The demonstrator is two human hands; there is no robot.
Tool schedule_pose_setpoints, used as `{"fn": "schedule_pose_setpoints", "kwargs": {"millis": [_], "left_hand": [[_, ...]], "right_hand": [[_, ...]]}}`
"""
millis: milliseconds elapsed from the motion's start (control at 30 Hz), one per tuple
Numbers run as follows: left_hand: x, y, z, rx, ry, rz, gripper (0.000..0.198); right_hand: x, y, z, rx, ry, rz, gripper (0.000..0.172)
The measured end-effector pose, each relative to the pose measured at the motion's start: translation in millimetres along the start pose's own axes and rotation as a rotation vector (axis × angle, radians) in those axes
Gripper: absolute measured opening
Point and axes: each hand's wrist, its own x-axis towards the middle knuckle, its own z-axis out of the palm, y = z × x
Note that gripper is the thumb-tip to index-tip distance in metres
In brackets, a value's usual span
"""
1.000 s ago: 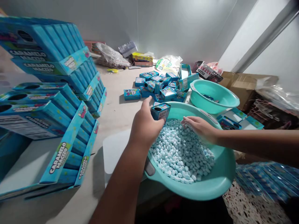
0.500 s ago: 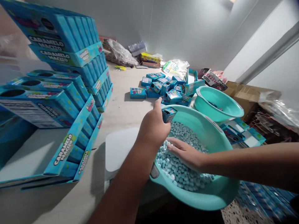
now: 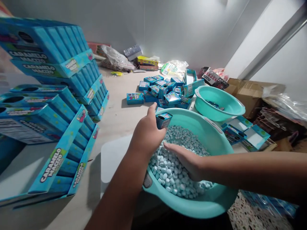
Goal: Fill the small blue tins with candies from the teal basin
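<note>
My left hand [image 3: 146,135] grips a small blue candy box [image 3: 164,120] over the left rim of a large turquoise basin [image 3: 195,119]. A dark round hole shows on the box's upturned end. Many pale blue candies [image 3: 168,175] lie in the basin. Among them rests my right hand [image 3: 188,159], its thumb stretched out and apart. Its other fingers are mostly hidden by the hand itself and the candies, but the hand looks open. Beyond the basin, several similar blue boxes [image 3: 172,98] lie in a loose pile on the table.
At left stand stacked display trays [image 3: 52,169] filled with blue boxes. A second turquoise basin [image 3: 220,113] holds a few small dark items. A white lidded container [image 3: 115,156] sits left of the large basin. Cardboard boxes [image 3: 251,92] and plastic bags are at the right.
The view has shifted slightly. My right hand has turned onto its edge and sunk deeper into the candies, thumb raised. My left hand still holds the box by the rim.
</note>
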Motion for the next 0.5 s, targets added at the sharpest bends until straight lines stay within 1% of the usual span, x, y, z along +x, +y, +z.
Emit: {"fn": "schedule_pose_setpoints", "kwargs": {"millis": [67, 100, 133, 233, 333, 400, 500], "left_hand": [[0, 1, -0.4, 0.014, -0.003, 0.001, 0.088], [-1, 1, -0.6, 0.022, -0.006, 0.004, 0.088], [-1, 2, -0.9, 0.026, -0.009, 0.006, 0.088], [-2, 3, -2.0, 0.010, -0.015, 0.002, 0.088], [-2, 4, -3.1, 0.001, -0.022, -0.015, 0.089], [-1, 4, -3.4, -0.004, -0.014, -0.029, 0.094], [-1, 4, -3.6, -0.041, 0.036, -0.046, 0.105]], "right_hand": [[2, 0, 1, 0.057, 0.075, 0.138, 0.064], [4, 0, 1, 0.082, 0.097, 0.186, 0.066], [6, 0, 1, 0.110, 0.091, 0.211, 0.068], [15, -2, 0, 0.191, 0.061, 0.231, 0.069], [23, -5, -1, 0.217, 0.081, 0.236, 0.066], [26, -7, -3, 0.217, 0.081, 0.219, 0.064], [29, -7, -5, 0.229, 0.028, 0.198, 0.061]]}}
